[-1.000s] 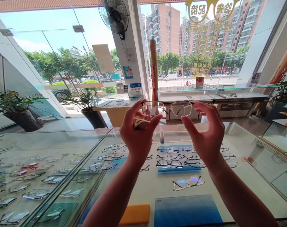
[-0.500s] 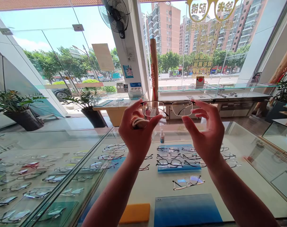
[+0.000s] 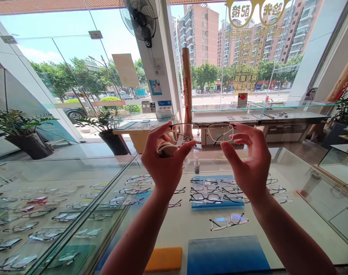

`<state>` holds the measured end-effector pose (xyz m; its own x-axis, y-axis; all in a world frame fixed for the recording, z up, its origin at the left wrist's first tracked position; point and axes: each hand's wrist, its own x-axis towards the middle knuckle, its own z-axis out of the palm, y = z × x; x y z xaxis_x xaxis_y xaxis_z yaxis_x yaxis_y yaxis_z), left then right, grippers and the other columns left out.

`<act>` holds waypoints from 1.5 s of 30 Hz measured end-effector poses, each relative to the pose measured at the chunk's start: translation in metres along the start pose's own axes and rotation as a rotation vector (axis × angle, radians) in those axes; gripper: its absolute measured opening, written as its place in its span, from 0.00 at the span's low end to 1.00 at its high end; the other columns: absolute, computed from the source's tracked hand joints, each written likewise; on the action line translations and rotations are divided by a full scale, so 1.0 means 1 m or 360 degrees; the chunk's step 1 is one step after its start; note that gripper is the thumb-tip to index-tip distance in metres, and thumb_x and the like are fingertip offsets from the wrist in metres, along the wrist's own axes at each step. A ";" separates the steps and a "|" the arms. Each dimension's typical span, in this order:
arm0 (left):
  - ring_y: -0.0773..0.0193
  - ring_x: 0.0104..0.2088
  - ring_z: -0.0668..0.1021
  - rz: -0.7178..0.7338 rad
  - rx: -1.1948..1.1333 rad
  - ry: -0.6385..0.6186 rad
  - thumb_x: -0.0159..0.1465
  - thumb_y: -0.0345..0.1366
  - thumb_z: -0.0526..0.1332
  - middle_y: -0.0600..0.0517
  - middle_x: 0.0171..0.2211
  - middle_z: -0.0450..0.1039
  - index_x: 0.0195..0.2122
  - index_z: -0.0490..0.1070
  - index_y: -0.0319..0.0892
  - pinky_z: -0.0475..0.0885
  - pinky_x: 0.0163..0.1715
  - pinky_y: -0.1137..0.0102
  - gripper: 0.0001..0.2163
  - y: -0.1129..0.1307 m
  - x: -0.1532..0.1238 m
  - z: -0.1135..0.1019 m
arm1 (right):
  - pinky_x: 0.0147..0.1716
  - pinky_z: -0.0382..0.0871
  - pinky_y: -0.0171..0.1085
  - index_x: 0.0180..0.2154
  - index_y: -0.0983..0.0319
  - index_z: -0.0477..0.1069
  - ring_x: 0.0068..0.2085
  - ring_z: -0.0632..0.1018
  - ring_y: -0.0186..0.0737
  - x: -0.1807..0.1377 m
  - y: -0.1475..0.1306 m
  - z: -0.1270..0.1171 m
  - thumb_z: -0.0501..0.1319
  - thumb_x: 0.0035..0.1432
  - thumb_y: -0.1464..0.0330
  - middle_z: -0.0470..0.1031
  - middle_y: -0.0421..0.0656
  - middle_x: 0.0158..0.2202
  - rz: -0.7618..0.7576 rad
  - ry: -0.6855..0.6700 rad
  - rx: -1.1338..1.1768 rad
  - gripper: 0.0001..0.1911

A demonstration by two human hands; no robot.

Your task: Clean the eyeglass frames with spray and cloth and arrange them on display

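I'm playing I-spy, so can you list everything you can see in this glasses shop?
held glasses: one, clear lenses, thin dark frame, up in mid-air
cloth: one, beige, in the left hand
display glasses: many, mostly dark-framed, rows on the counter
bottle: one, white, behind those rows
orange pad: one, near counter edge
blue mat: one, beside the pad
fan: one, black, high on the pillar
potted plants: three, green, two left, one right
left hand: pinches the frame's left end
right hand: pinches the frame's right end

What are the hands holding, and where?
A pair of glasses, pinched at each outer frame corner by the left hand and right hand.
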<state>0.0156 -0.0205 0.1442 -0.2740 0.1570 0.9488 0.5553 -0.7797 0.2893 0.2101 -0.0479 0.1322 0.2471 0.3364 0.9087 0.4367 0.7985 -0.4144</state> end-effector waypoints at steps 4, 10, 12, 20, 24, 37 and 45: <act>0.62 0.35 0.78 -0.0047 -0.0075 -0.0016 0.59 0.48 0.78 0.55 0.36 0.74 0.54 0.78 0.51 0.78 0.40 0.62 0.24 -0.001 0.000 0.000 | 0.50 0.79 0.52 0.57 0.53 0.72 0.46 0.82 0.48 0.000 0.000 0.000 0.70 0.65 0.58 0.80 0.47 0.55 0.0017 0.0011 -0.0006 0.21; 0.59 0.40 0.78 -0.0020 -0.0077 -0.0013 0.59 0.46 0.78 0.53 0.42 0.76 0.56 0.77 0.52 0.78 0.43 0.60 0.25 -0.001 0.000 -0.001 | 0.49 0.78 0.50 0.57 0.53 0.73 0.46 0.82 0.47 0.001 0.000 -0.001 0.71 0.65 0.60 0.80 0.46 0.55 -0.0012 0.0013 0.0018 0.21; 0.59 0.41 0.79 -0.0016 -0.0083 -0.0005 0.59 0.45 0.79 0.52 0.43 0.77 0.56 0.77 0.51 0.78 0.43 0.60 0.25 -0.001 0.000 -0.001 | 0.48 0.78 0.50 0.57 0.53 0.73 0.46 0.82 0.46 0.001 0.001 -0.001 0.71 0.65 0.60 0.80 0.46 0.55 -0.0015 0.0004 0.0014 0.21; 0.55 0.48 0.80 0.0151 0.0044 0.0099 0.57 0.45 0.81 0.48 0.51 0.79 0.55 0.78 0.50 0.79 0.45 0.59 0.27 0.001 0.001 -0.001 | 0.45 0.79 0.49 0.59 0.51 0.72 0.48 0.84 0.47 0.002 0.012 0.003 0.71 0.65 0.59 0.80 0.45 0.59 0.0094 -0.0076 0.0087 0.23; 0.53 0.51 0.79 0.0185 0.0135 0.0127 0.57 0.51 0.80 0.46 0.53 0.78 0.56 0.79 0.49 0.79 0.48 0.57 0.28 -0.002 0.001 0.000 | 0.45 0.80 0.50 0.60 0.50 0.72 0.48 0.84 0.48 0.001 0.013 0.004 0.71 0.65 0.59 0.80 0.45 0.60 0.0090 -0.0071 0.0068 0.23; 0.63 0.37 0.77 -0.0145 -0.0033 -0.0169 0.56 0.41 0.81 0.50 0.50 0.82 0.57 0.80 0.51 0.79 0.42 0.64 0.27 -0.008 0.001 0.002 | 0.45 0.83 0.54 0.63 0.49 0.70 0.50 0.81 0.53 -0.001 0.001 0.000 0.70 0.66 0.63 0.76 0.48 0.56 -0.0410 0.0149 -0.0373 0.25; 0.63 0.35 0.77 -0.0082 0.0000 -0.0009 0.55 0.41 0.81 0.50 0.50 0.83 0.58 0.79 0.50 0.79 0.41 0.63 0.29 -0.013 -0.003 0.008 | 0.49 0.81 0.52 0.61 0.47 0.72 0.50 0.82 0.49 -0.003 0.001 0.005 0.69 0.66 0.64 0.76 0.45 0.60 -0.0229 0.0105 -0.0083 0.24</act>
<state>0.0160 -0.0059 0.1386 -0.2977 0.2007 0.9333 0.5406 -0.7704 0.3381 0.2050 -0.0453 0.1290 0.2344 0.1857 0.9542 0.5154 0.8085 -0.2840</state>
